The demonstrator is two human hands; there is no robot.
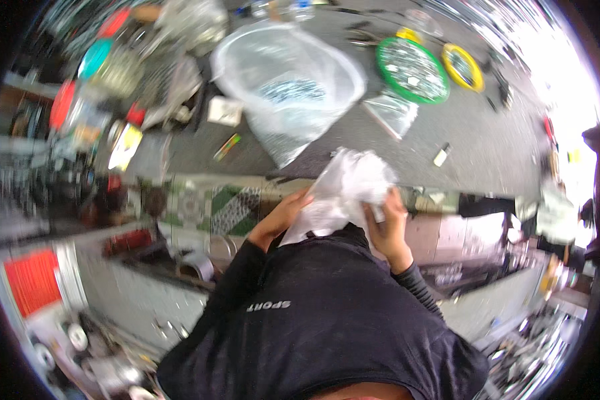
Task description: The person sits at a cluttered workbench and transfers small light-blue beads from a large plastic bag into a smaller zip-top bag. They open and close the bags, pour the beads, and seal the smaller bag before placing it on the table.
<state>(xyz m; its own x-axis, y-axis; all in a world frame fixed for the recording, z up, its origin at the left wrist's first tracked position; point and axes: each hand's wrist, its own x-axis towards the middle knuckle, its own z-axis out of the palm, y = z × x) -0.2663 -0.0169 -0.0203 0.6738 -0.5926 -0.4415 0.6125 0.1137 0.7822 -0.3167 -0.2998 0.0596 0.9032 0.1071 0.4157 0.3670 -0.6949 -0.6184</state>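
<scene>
A crumpled, translucent white plastic bag (345,187) is between my hands, close to my body at the table's near edge. My left hand (285,215) grips its left side, with the fingertips partly behind the plastic. On the right side, my right hand (388,228) has its fingers bent around the bag's edge. What the bag contains, if anything, cannot be made out. Beyond it stands a large translucent basin (230,50) with a heap of small bluish metal pieces (292,92) inside. Clear plastic hangs toward me from the basin's front, with small grey bits at its tip.
On the dark table (493,143) lie a green dish (382,75) of shiny metal pieces, a yellow dish (479,79), a flat clear bag (393,115) and a small white bottle (441,155). Jars with red and teal lids (96,59) crowd the left. A white block (225,111) sits beside the basin.
</scene>
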